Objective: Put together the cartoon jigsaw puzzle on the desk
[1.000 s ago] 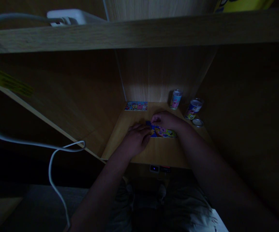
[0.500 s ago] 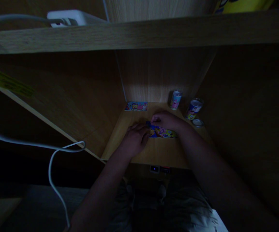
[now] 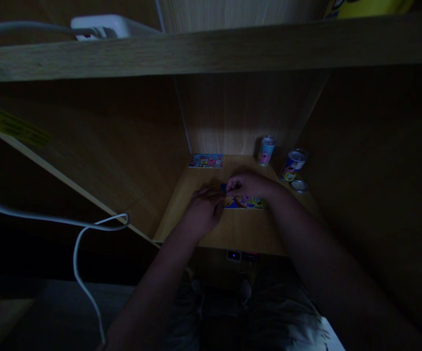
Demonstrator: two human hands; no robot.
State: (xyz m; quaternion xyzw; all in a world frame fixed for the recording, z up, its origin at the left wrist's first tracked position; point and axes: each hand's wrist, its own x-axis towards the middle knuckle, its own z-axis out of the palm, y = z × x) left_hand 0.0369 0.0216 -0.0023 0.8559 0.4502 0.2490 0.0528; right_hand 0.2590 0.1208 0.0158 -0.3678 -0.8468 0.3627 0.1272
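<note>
A flat, blue cartoon picture strip (image 3: 245, 202) lies on the wooden shelf board, partly covered by both hands. My left hand (image 3: 204, 207) rests over the strip's left end with fingers stretched out. Over the upper edge of the strip is my right hand (image 3: 245, 184), its thumb and fingers pinched together close to the left fingertips. Whatever is between those fingers is too small and dark to make out. Behind the hands, a second cartoon picture strip (image 3: 206, 161) lies flat against the back left.
At the back right stand a pink and blue cartoon can (image 3: 265, 152) and a blue and yellow one (image 3: 292, 165), with a round lid (image 3: 299, 185) beside it. An upper shelf edge (image 3: 211, 51) crosses above. A white cable (image 3: 77, 263) hangs on the left.
My right hand has shifted slightly down toward me along the strip, its fingers more curled, covering more of the picture's upper edge. The left hand has barely moved.
</note>
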